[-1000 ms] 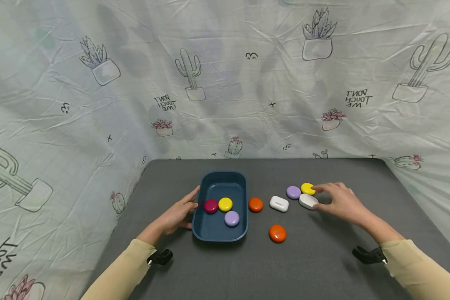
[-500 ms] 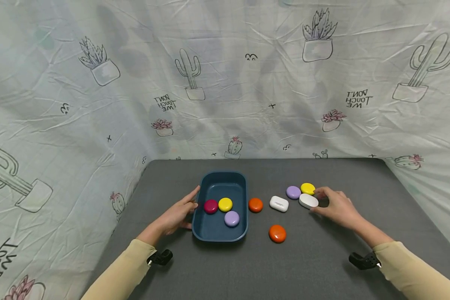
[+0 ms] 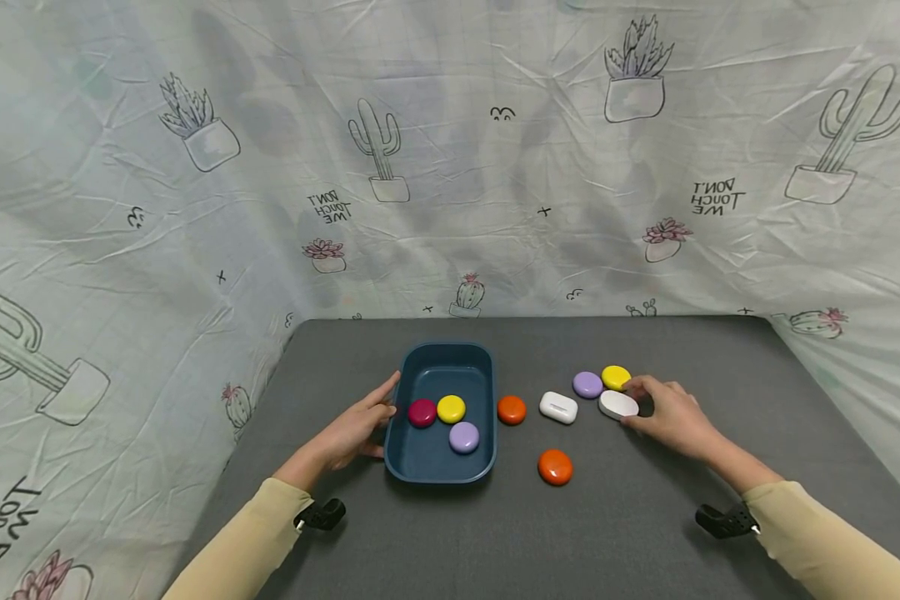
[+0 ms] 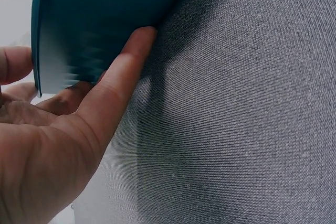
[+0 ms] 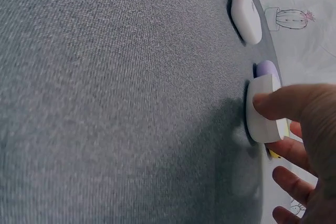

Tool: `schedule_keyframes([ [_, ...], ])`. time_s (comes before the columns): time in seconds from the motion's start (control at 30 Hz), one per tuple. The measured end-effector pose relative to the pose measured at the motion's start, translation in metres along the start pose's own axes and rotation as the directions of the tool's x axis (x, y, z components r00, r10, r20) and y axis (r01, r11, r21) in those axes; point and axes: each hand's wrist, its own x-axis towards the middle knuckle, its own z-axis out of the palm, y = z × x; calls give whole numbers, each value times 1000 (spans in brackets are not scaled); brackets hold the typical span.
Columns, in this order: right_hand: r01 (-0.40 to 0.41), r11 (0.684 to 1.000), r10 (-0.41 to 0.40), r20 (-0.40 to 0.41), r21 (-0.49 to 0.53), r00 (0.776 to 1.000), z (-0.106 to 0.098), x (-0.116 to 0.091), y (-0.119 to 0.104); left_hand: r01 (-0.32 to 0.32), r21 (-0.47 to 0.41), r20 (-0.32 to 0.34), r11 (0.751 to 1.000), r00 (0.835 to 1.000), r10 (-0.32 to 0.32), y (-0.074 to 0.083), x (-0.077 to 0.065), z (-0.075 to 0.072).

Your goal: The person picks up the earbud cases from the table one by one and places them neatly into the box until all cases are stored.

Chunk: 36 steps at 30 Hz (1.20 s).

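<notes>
The right hand (image 3: 671, 421) grasps a white block (image 3: 613, 405) between thumb and fingers, seemingly securing it; a lift likely follows. The left hand's (image 3: 351, 432) extended fingers touch the tray (image 3: 450, 367).

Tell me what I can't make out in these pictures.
Head view: the mark on the white oblong piece is too small to read.
Left wrist view: the inside of the blue tray is hidden by its outer wall.
Right wrist view: the yellow disc outside the blue tray is mostly hidden by the white oval piece and the right hand.
Right wrist view: the blue tray is cut off by the top edge.
</notes>
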Motion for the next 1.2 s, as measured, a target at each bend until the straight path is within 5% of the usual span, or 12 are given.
schedule_keyframes([
  [0.3, 31, 999, -29, 54, -35, 998, -4, -5, 2, 0, -1, -3, 1000, 1000, 0, 0, -5, 4],
  [1.2, 97, 993, -95, 20, -71, 995, -19, -4, -21, 23, 15, -46, 1000, 999, -23, 0, -10, 14],
])
